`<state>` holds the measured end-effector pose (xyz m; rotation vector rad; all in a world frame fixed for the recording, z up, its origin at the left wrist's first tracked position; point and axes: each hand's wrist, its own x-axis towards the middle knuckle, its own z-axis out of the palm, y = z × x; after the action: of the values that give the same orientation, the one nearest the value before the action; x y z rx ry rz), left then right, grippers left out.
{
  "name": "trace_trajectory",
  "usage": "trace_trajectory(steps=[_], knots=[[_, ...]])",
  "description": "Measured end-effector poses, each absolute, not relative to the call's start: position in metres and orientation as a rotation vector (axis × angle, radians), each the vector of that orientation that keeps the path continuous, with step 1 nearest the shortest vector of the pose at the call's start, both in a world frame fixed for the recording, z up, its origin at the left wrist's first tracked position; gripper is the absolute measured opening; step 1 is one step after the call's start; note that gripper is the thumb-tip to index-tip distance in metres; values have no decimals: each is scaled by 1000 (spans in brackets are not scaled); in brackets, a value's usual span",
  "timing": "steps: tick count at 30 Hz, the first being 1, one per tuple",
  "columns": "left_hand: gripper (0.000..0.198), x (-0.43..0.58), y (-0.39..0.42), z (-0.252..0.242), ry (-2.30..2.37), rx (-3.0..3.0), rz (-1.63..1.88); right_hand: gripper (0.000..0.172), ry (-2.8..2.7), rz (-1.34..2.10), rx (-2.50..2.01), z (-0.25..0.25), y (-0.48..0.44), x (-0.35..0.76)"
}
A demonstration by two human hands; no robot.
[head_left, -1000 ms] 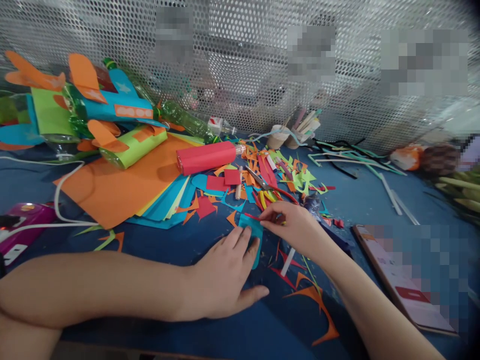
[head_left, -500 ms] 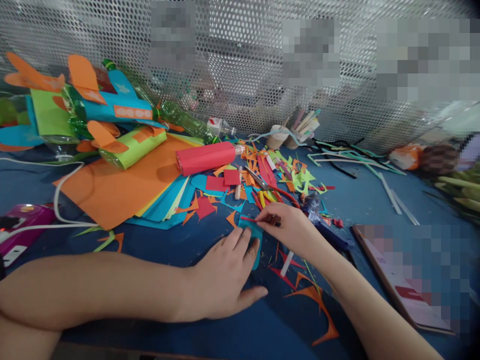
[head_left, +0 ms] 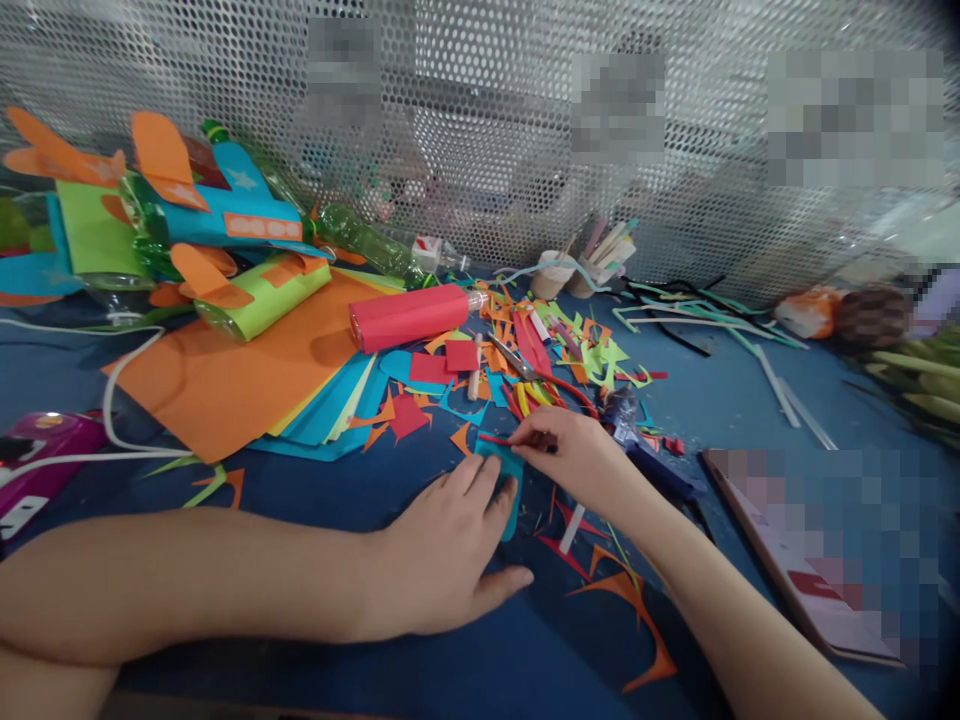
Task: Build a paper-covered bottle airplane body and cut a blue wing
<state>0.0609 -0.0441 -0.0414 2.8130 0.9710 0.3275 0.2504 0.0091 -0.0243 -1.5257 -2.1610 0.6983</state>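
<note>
My left hand [head_left: 457, 545] lies flat with fingers stretched, its fingertips pressing a small blue paper piece [head_left: 512, 522] onto the table. Thumb and fingers of my right hand [head_left: 566, 450] are pinched on the end of a thin red paper strip [head_left: 493, 440], which lies along the far edge of the blue piece. Just beyond the right hand are scissors [head_left: 517, 358] with red-orange handles, among paper scraps. A bottle wrapped in red paper [head_left: 409, 318] rests farther back. Part of the blue piece is hidden under my left fingers.
Paper-covered bottle planes [head_left: 232, 215] and stacked coloured sheets [head_left: 247, 370] are at left, by a purple glue gun [head_left: 49, 450] with a white cord. A tablet-like device [head_left: 810, 560] lies at right. Cups of sticks [head_left: 553, 275] stand near the perforated metal screen [head_left: 487, 120].
Both hands stay almost where they were, on the blue piece and the red strip. The red strip seems tilted slightly differently. The camera view has shifted a little.
</note>
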Motion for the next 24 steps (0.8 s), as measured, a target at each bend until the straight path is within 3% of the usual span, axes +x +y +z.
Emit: trace_trajectory(steps=[12,24], knots=[[17,60,55,-44,839,2629,744,22,-2273,555,-1587,-18,4,246],[18,59,58,-40,829,2567,575,19,-2230,618,-1638,-16,6,248]])
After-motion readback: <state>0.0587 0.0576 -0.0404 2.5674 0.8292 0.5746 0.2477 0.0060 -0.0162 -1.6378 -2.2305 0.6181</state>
